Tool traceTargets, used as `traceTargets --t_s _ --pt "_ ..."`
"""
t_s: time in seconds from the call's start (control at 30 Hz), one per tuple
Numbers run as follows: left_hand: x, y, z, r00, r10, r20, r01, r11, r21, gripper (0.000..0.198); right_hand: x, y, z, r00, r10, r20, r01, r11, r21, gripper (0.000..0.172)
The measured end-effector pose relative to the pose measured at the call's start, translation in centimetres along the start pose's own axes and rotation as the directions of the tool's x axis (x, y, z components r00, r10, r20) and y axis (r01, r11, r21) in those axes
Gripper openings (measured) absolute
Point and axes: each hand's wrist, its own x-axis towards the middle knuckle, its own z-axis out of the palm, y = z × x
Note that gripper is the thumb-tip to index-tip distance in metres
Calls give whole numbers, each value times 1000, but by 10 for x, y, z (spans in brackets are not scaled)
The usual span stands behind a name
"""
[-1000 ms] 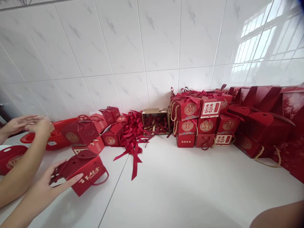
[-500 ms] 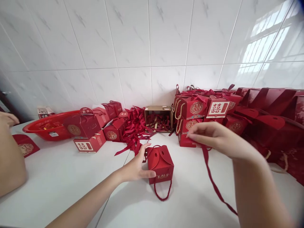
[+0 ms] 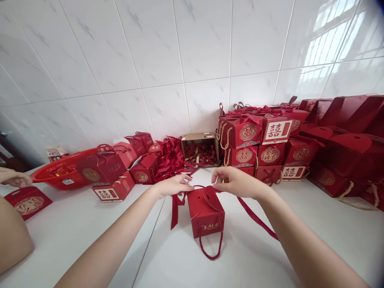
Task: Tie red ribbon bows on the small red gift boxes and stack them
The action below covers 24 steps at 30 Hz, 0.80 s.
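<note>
A small red gift box [image 3: 207, 212] stands on the white table in front of me. Its top flaps are folded over, and a twisted red cord handle [image 3: 211, 256] hangs down its near side. At the back left corner, my left hand [image 3: 175, 186] is closed in a pinch on a red ribbon, whose tail [image 3: 174, 214] drops beside the box. My right hand [image 3: 232, 182] pinches the ribbon above the back right corner. From there a long ribbon length [image 3: 256, 218] trails right, passing under my right forearm. The fingertips partly hide what they grip.
Loose red ribbons [image 3: 172, 158] lie by a cardboard box [image 3: 199, 138] of ribbon pieces at the wall. Stacked gift boxes [image 3: 246, 134] stand right, more boxes [image 3: 112, 186] left. Beside a red basin [image 3: 67, 170], another person's hand [image 3: 15, 178] is near a flat red box [image 3: 28, 202].
My right hand has moved left and down to the box, bringing the ribbon. My left hand has shifted from the box's side to its back corner. The view has tilted slightly.
</note>
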Motion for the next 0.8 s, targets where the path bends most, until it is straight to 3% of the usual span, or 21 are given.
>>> traceTargets --t_s 0.07,0.13,0.27,0.37,0.43,0.53,0.63,0.8 --pt "4 1 2 985 60 -163 -53 998 45 38 3 2 3 1000 -2 -6 1 1000 -31 4" --pt "1 5 8 958 140 -251 -124 989 78 31 5 5 5 1000 -2 -14 1 998 -55 4" --pt "-21 15 29 939 256 -231 -238 966 105 15 7 8 8 1000 3 9 -3 999 -53 5" --pt "-38 15 47 913 307 -269 -268 948 170 21 9 10 10 1000 6 11 -6 999 -51 3" --pt "-45 11 57 927 294 -234 -260 951 166 23 11 11 11 1000 10 -2 -10 997 -80 2" --pt "-46 3 68 940 280 -194 -262 959 112 22 12 13 13 1000 6 -9 -7 992 -129 1" --pt "-42 -2 73 928 300 -223 -291 954 73 23 13 12 15 1000 -4 13 6 990 -144 2" --pt "-36 -5 77 942 242 -232 -262 963 -60 14 12 8 18 1000 -18 23 22 988 -156 3"
